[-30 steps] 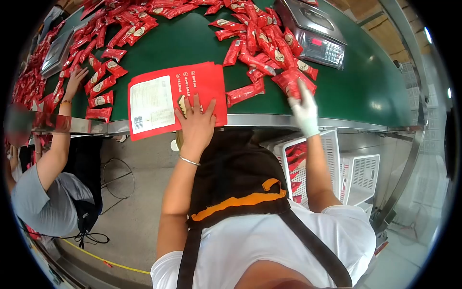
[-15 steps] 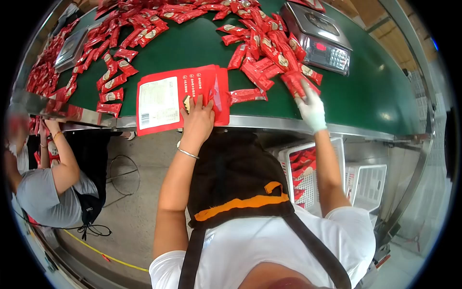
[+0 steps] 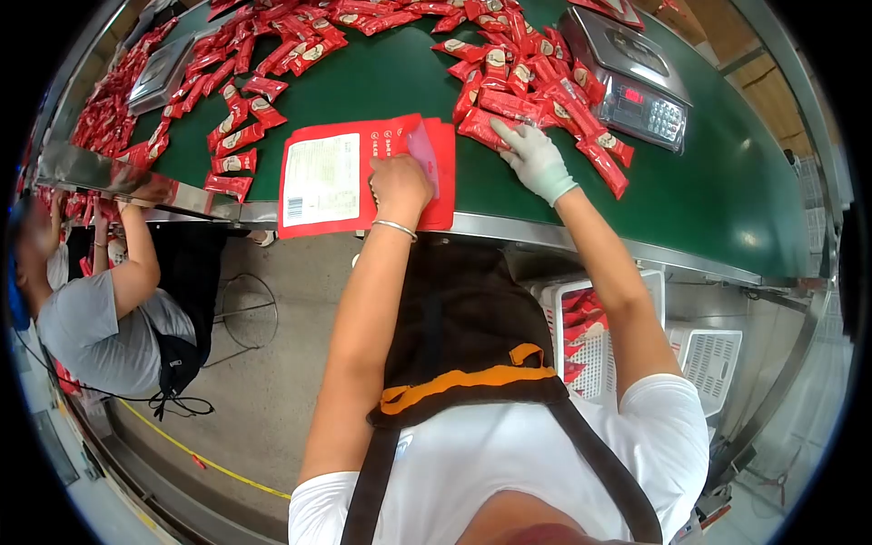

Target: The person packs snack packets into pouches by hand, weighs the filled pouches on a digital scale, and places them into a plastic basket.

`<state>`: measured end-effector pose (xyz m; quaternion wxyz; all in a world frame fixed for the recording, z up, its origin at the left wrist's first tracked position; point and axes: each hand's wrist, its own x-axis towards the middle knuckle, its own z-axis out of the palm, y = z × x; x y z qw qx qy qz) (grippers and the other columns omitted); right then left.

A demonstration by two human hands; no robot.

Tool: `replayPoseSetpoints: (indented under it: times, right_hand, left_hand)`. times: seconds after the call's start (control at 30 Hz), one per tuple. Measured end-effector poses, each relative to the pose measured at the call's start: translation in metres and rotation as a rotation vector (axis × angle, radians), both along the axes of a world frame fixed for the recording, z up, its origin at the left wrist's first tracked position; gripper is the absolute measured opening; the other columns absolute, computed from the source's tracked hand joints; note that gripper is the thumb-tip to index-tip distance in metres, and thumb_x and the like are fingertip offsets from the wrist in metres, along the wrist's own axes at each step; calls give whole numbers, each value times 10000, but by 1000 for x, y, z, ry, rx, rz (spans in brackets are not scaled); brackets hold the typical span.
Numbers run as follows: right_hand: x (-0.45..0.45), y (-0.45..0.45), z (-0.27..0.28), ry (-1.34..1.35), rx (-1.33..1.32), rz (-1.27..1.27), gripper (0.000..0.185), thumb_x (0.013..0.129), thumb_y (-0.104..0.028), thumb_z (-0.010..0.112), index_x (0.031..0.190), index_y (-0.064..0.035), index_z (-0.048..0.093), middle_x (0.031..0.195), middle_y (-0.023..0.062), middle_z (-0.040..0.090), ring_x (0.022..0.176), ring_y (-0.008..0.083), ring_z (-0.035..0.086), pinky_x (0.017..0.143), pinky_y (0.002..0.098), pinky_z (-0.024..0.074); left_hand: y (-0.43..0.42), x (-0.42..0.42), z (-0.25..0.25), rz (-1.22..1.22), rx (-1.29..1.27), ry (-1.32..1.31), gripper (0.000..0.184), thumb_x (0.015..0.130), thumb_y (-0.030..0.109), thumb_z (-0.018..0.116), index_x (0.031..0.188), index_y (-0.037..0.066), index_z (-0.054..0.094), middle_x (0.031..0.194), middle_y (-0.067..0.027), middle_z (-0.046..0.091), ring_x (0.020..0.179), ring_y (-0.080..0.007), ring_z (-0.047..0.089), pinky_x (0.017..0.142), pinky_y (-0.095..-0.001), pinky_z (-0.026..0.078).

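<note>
A flat stack of red pouches with a white label panel lies at the table's front edge. My bare left hand, with a silver bangle at the wrist, rests on the top pouch, its fingers curled in against the pouch beside the raised lilac-lined flap. My right hand wears a white glove. Its fingers are stretched out and apart, with the fingertips touching a small red packet at the near side of a heap. Another red packet lies to the right of this hand.
Heaps of red packets spread across the green table. A weighing scale stands at the right, another scale at the left. White crates stand below the table. A co-worker in a grey shirt is at the left.
My right hand has moved left, off one packet and onto another. My left hand's fingers have gone from spread to curled on the pouch. The view has shifted slightly.
</note>
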<state>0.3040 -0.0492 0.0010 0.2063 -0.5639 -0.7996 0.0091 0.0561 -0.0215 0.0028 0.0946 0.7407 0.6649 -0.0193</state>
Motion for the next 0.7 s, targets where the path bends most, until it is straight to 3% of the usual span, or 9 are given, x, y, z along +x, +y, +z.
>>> replayPoseSetpoints:
  times: [0.13, 0.23, 0.3, 0.33, 0.43, 0.47, 0.53, 0.6, 0.7]
  right_hand:
    - [-9, -35, -4, 69, -88, -54, 510, 907, -206, 652, 1401, -212, 526, 1020, 158, 608, 937, 365, 601, 820, 454, 503]
    - [-11, -46, 1, 7, -158, -126, 500, 918, -220, 639, 1405, -193, 527, 1037, 175, 622, 989, 371, 609, 839, 452, 513]
    - [-5, -44, -5, 168, -63, -71, 482, 932, -218, 611, 1405, -176, 527, 1082, 190, 631, 1012, 377, 616, 858, 436, 516]
    - [-6, -48, 8, 300, -204, -133, 464, 940, -224, 593, 1396, -168, 535, 1112, 202, 636, 1024, 380, 622, 884, 431, 509]
    - [-19, -55, 16, 293, -138, -214, 489, 929, -244, 611, 1407, -186, 524, 1069, 196, 639, 975, 373, 632, 865, 442, 510]
    - [-25, -57, 13, 134, -267, -212, 538, 900, -241, 644, 1420, -208, 510, 1035, 193, 634, 952, 375, 625, 843, 458, 509]
    - [-22, -60, 0, 18, -105, -181, 594, 860, -187, 688, 1426, -195, 506, 1041, 195, 626, 949, 374, 619, 834, 451, 504]
    - [-22, -58, 1, 37, -136, -137, 591, 855, -162, 695, 1418, -167, 515, 1067, 198, 624, 958, 368, 622, 843, 432, 501]
    - [-45, -56, 23, 387, -247, -51, 623, 833, -92, 691, 1426, -139, 504, 1068, 196, 616, 981, 366, 606, 858, 418, 501]
  left_hand:
    - [-6, 7, 14, -53, -152, -11, 344, 858, 246, 636, 1085, -6, 696, 1106, -198, 674, 1146, -388, 559, 911, -514, 523]
    - [-7, 15, -15, -57, -89, 14, 316, 871, 210, 615, 1075, -13, 705, 1227, -220, 582, 1228, -395, 481, 971, -611, 452]
    - [-17, 15, -18, 32, 20, -61, 285, 875, 195, 608, 1037, -13, 717, 1248, -216, 515, 1271, -388, 419, 957, -664, 429]
    - [-19, 11, -19, 34, 22, -59, 285, 875, 195, 608, 1037, -13, 717, 1248, -216, 515, 1271, -388, 419, 957, -664, 429]
    - [-28, 1, -25, -17, 98, -155, 255, 880, 200, 608, 982, 2, 733, 1154, -194, 544, 1205, -379, 478, 946, -651, 441]
    - [-31, -2, -26, -17, 144, -246, 250, 876, 201, 610, 964, 3, 733, 1146, -193, 549, 1167, -380, 508, 943, -643, 443]
    - [-32, -5, -22, -9, 203, -337, 245, 872, 203, 612, 946, 4, 734, 1138, -191, 553, 1129, -382, 537, 940, -636, 445]
    - [-40, -7, -14, 24, 304, -463, 219, 858, 179, 623, 884, -17, 718, 1131, -217, 592, 1038, -396, 587, 907, -506, 485]
    - [-43, -8, -20, 49, 406, -567, 202, 852, 159, 622, 873, -21, 711, 1181, -237, 597, 1060, -412, 586, 910, -503, 478]
